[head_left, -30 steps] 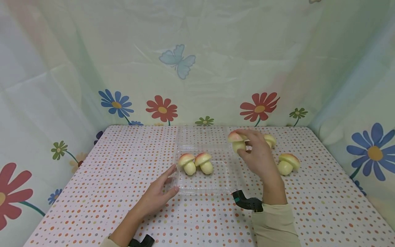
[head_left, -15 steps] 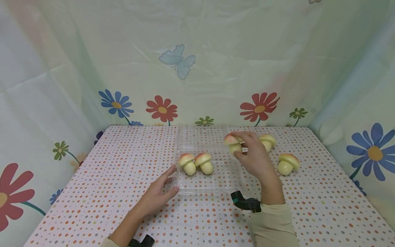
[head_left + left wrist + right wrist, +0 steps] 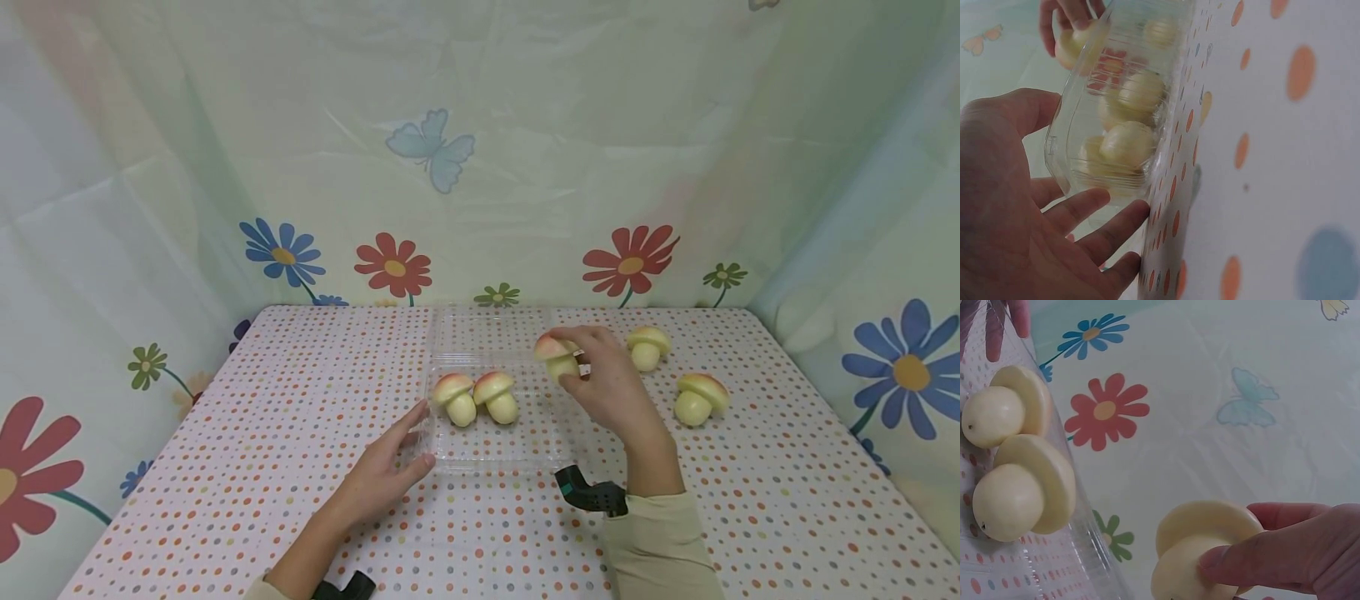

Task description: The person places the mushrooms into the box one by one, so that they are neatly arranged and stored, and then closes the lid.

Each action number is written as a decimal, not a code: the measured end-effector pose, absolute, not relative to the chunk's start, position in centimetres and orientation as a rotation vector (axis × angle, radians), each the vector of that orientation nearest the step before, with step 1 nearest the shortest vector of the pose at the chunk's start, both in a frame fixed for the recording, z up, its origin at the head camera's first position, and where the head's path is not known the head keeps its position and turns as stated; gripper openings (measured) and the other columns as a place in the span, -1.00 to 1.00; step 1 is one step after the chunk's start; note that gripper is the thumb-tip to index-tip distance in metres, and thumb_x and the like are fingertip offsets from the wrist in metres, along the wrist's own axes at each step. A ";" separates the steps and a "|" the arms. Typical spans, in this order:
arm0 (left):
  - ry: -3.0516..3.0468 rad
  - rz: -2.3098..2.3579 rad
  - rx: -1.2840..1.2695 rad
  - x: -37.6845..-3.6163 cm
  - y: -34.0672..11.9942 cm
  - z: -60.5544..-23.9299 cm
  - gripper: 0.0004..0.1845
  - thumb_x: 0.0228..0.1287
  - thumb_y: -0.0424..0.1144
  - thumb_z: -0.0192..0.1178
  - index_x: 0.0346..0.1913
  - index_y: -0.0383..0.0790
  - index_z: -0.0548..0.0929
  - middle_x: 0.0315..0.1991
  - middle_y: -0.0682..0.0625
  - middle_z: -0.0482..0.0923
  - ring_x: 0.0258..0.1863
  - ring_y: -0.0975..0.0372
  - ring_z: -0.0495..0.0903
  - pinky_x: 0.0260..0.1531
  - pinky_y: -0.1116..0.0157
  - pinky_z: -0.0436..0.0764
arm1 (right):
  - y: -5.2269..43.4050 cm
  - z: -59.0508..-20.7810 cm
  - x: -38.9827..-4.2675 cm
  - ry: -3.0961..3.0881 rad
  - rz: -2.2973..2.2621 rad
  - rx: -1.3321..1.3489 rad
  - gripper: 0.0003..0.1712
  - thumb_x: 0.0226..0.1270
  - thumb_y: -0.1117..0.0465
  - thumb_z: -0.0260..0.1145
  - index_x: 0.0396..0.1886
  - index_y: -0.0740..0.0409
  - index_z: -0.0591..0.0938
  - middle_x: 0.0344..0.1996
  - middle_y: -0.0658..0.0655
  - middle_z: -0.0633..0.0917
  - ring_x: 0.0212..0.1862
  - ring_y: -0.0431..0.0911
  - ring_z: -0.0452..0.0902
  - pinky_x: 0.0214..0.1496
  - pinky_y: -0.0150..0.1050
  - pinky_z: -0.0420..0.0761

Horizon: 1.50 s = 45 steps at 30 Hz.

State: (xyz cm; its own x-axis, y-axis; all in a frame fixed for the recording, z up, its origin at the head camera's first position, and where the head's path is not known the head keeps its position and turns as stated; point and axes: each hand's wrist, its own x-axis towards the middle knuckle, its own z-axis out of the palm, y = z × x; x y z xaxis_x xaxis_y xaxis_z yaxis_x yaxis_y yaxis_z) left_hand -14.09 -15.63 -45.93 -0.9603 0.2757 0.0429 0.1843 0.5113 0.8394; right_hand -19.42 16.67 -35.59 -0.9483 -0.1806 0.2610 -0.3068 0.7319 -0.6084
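Right hand (image 3: 611, 392) had its grip pinched round a pale yellow toy mushroom with a reddish cap (image 3: 556, 355), held over the clear plastic clamshell tray (image 3: 525, 454)'s far right corner. Left hand (image 3: 386, 462) lay flat with a relaxed, wide grip, fingertips touching the tray's left edge, two similar mushrooms (image 3: 476, 397) just right of them inside.

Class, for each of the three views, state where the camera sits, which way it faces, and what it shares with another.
Head: above, facing forward and down at the dotted tablecloth; both forearms show.
Left wrist: low beside the left hand, facing the clear plastic tray.
Right wrist: under the right hand, which pinches a cream toy mushroom.
All show the tray's two mushrooms.
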 end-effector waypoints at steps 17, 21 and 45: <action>2.626 1.476 0.377 -14.1 -15.8 -46.0 -0.18 0.50 -0.06 0.25 0.68 0.12 0.08 0.62 0.08 0.20 0.49 -0.06 0.41 0.43 -0.24 0.36 | 15.8 -36.2 -19.7 -2.795 0.958 0.404 -0.31 0.30 0.44 0.40 0.43 0.12 0.52 0.33 0.36 0.45 0.11 0.28 0.61 -0.06 0.07 0.72; 2.626 1.474 0.380 -14.1 -15.8 -46.0 -0.18 0.50 -0.06 0.25 0.68 0.12 0.08 0.62 0.08 0.19 0.48 -0.06 0.41 0.43 -0.24 0.36 | 15.7 -36.4 -19.8 -2.817 0.953 0.406 -0.29 0.31 0.43 0.40 0.45 0.13 0.49 0.32 0.34 0.45 0.13 0.26 0.61 -0.04 0.06 0.72; 2.626 1.474 0.378 -14.1 -15.8 -46.1 -0.18 0.50 -0.06 0.24 0.68 0.11 0.08 0.62 0.08 0.19 0.49 -0.06 0.40 0.42 -0.23 0.38 | 15.0 -37.5 -20.5 -2.887 0.918 0.342 -0.27 0.29 0.39 0.44 0.47 0.09 0.49 0.34 0.32 0.42 0.11 0.21 0.59 0.01 0.10 0.67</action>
State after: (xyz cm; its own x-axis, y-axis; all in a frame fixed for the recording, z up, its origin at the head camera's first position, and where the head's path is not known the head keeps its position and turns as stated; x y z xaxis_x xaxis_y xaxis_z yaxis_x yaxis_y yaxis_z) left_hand -14.15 -15.81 -46.06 -0.9634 0.2665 0.0290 0.1635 0.4986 0.8513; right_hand -20.55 14.99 -37.47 -0.9705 -0.1841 0.1555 -0.2401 0.7940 -0.5585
